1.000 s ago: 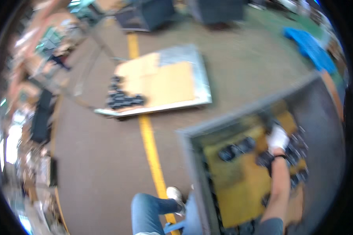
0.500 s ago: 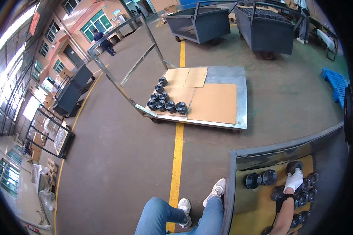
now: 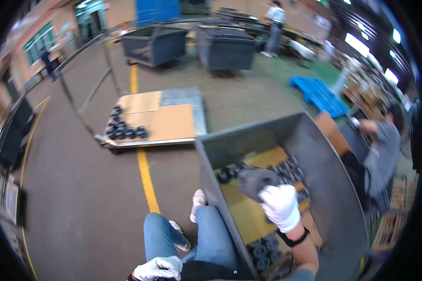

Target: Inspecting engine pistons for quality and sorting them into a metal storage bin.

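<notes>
My right hand (image 3: 280, 206), in a white glove, grips a dark grey round metal part (image 3: 256, 181) and holds it above the inside of a grey steel bin (image 3: 333, 173). The bin has a yellow liner on its floor and several more black round parts (image 3: 286, 169) lie in it. My left hand (image 3: 158, 269), also gloved white, rests closed near my thigh at the lower edge and holds nothing that I can see.
A flat cart (image 3: 183, 117) with cardboard sheets and several black round parts (image 3: 123, 130) stands beyond a yellow floor line (image 3: 144, 173). Two grey bins (image 3: 225, 47) stand far back. A blue pallet (image 3: 320, 94) lies at right. Another person (image 3: 382, 154) leans at the right.
My right hand has lifted a round part out of the pile in the bin. The view has swung right and down, bringing the bin nearer the centre.
</notes>
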`<action>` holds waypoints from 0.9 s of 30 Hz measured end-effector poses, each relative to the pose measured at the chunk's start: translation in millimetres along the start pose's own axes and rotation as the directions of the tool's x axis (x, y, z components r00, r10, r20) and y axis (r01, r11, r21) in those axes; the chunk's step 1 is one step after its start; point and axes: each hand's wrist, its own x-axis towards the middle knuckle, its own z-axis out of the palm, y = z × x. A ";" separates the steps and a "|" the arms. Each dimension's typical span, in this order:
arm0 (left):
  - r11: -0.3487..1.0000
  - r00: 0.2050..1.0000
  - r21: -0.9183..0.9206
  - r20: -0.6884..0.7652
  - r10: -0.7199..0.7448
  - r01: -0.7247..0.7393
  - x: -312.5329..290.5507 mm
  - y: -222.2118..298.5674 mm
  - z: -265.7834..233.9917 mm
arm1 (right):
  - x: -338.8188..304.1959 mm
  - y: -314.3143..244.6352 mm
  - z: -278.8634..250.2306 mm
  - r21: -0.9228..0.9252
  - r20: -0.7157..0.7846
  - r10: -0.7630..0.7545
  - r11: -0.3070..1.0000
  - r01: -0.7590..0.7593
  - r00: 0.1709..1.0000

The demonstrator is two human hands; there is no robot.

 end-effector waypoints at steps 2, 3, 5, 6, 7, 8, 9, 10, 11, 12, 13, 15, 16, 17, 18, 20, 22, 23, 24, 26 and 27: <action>0.976 0.931 0.090 0.328 0.158 -0.197 3.2 -49.3 -45.5 | 6.1 -34.9 -18.2 0.007 -0.007 -0.163 0.987 0.163 0.987; 0.983 0.952 0.138 0.297 0.073 -0.119 5.8 -23.6 -36.9 | 6.4 -50.2 -23.5 0.008 -0.019 -0.245 0.969 0.245 0.969; 0.997 0.997 0.078 0.076 0.001 -0.007 12.7 16.7 -9.9 | 8.9 -82.2 -36.1 -0.018 -0.051 -0.362 0.932 0.361 0.931; 0.984 0.978 0.025 0.110 0.175 -0.179 27.0 7.3 -14.0 | 8.3 -97.0 -42.8 0.022 -0.057 -0.392 0.919 0.394 0.918; 0.973 0.987 -0.186 0.060 0.148 -0.135 33.6 19.5 0.8 | 5.9 -110.7 -48.9 0.049 -0.068 -0.401 0.913 0.405 0.913; 0.920 0.964 -0.314 0.044 0.262 -0.235 38.5 36.0 19.5 | 6.5 -123.1 -54.9 0.110 -0.053 -0.416 0.901 0.420 0.908; 0.869 0.944 -0.392 0.009 0.331 -0.301 39.2 45.9 31.7 | 7.2 -135.2 -59.6 0.164 -0.038 -0.432 0.887 0.432 0.901; 0.848 0.914 -0.355 -0.050 0.404 -0.394 39.2 42.0 35.2 | 11.7 -148.4 -63.7 0.216 -0.008 -0.459 0.867 0.449 0.889; 0.826 0.904 -0.376 -0.094 0.417 -0.420 39.2 34.9 36.7 | 16.4 -160.8 -61.7 0.231 -0.023 -0.495 0.843 0.486 0.869; 0.794 0.887 -0.407 -0.110 0.448 -0.452 37.0 27.6 33.1 | 20.2 -173.7 -56.9 0.292 -0.107 -0.490 0.816 0.499 0.865; 0.753 0.865 -0.443 -0.122 0.487 -0.487 33.3 22.0 33.1 | 22.4 -183.7 -55.3 0.346 -0.177 -0.484 0.785 0.514 0.857; 0.658 0.861 -0.577 -0.177 0.477 -0.484 18.7 15.8 33.8 | 21.2 -196.0 -47.0 0.425 -0.259 -0.458 0.737 0.526 0.851; 0.568 0.877 -0.698 -0.186 0.443 -0.435 13.5 13.3 32.1 | 20.5 -200.5 -45.9 0.557 -0.254 -0.365 0.702 0.444 0.896; 0.530 0.850 -0.700 -0.219 0.478 -0.478 10.0 12.6 29.4 | 16.9 -203.3 -44.6 0.677 -0.223 -0.273 0.647 0.351 0.936; 0.410 0.821 -0.851 -0.042 0.569 -0.328 7.6 14.5 27.2 | -2.8 -201.9 -31.5 0.744 -0.233 -0.099 0.623 0.243 0.967; 0.283 0.715 -0.948 0.097 0.692 -0.146 6.3 13.9 27.7 | -14.6 -200.5 -21.1 0.854 -0.080 0.068 0.519 0.033 0.994; 0.426 0.861 -0.845 -0.076 0.503 -0.323 0.3 15.2 32.2 | -21.8 -199.5 -11.2 0.932 0.180 0.148 0.290 -0.217 0.972; 0.412 0.854 -0.850 -0.081 0.514 -0.328 -1.8 18.4 36.6 | -22.0 -199.6 -7.9 0.950 0.249 0.116 0.162 -0.266 0.961; 0.541 0.875 -0.744 -0.121 0.468 -0.392 -4.0 22.9 39.6 | -20.8 -200.7 -9.2 0.949 0.272 0.095 0.138 -0.284 0.958; 0.663 0.892 -0.617 -0.157 0.424 -0.424 -0.2 22.5 43.9 | -17.3 -204.7 -17.5 0.946 0.293 0.085 0.116 -0.301 0.952; 0.680 0.894 -0.601 -0.142 0.425 -0.419 2.1 20.2 44.8 | -15.9 -210.8 -24.5 0.938 0.332 0.092 0.074 -0.339 0.939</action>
